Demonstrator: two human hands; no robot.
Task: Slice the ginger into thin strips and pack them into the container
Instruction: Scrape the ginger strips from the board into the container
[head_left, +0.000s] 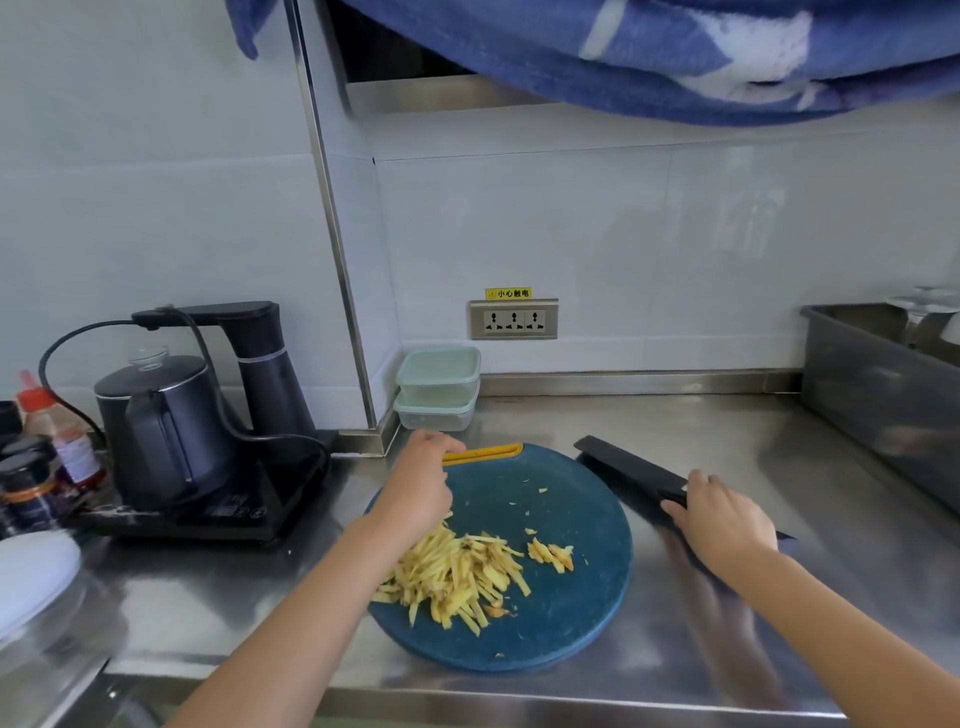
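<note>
Ginger strips (457, 577) sit piled on the cutting board (571, 613). Right hand (727, 525) wraps the knife (628, 467) handle; left hand (421, 483) is curled, can't tell if it's holding anything. Risk: the containers (439, 387) are stacked well apart from the pile, so strips may scatter in transfer.

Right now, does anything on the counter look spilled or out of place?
The ginger strips crowd the cutting board's left edge, some apparently overhanging it, and small bits lie scattered across it. The right hand holds the knife beside it.

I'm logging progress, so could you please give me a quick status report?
Left hand curled at board edge, grip unclear. Right hand holds knife on counter. Ginger strips piled on board; containers stacked, lidded.
</note>
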